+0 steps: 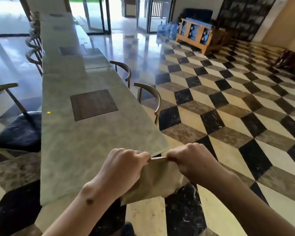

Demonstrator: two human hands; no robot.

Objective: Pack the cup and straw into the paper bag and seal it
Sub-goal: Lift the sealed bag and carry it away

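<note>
The curled fingers (143,155) of the left hand (124,166) pinch the top edge of the paper bag (153,181) at its left end. The right hand (192,160) pinches the same edge at its right end, fingers curled tight, knuckles up. Between the two hands only a short strip of the edge shows, pressed flat. Both forearms reach in from the bottom of the view, the left wrist bent. The bag hangs from the hands at the near right corner of the table (85,150), partly over the floor (228,116). Its mouth is closed, so nothing inside can be seen. A dark mat (94,104) lies on the table farther off, and chairs (150,103) stand along the sides.
</note>
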